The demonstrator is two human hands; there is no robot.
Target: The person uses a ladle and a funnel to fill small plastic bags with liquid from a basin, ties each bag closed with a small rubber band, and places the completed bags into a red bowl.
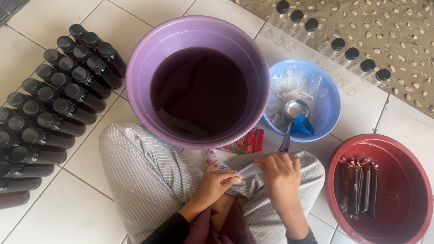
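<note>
- Large purple plastic basin [143, 47] of dark liquid sits before the seated person's knees.
- Rows of filled dark capped bottles [35, 122] lie left of it.
- Small blue plastic bowl [329, 105] holding a metal ladle [290, 117] stands right.
- Red plastic basin [409, 217] containing filled sachets [358, 186] lies further right.
- Empty clear capped bottles [341, 57] lie behind.

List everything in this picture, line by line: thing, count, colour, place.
big basin: one, purple, centre, holds dark liquid.
filled bottles: dozens, dark with black caps, lying in rows on the tiles at left.
empty bottles: seven, clear with black caps, lying at top right.
small basin: one, blue, right of the big basin.
ladle: one, metal, in the small basin.
funnel: one, blue, in the small basin.
red basin: one, far right.
filled pouches: several, dark, narrow, in the red basin.
thin clear pouch: one, held by both hands.
left hand: on the pouch.
right hand: on the pouch.
</note>
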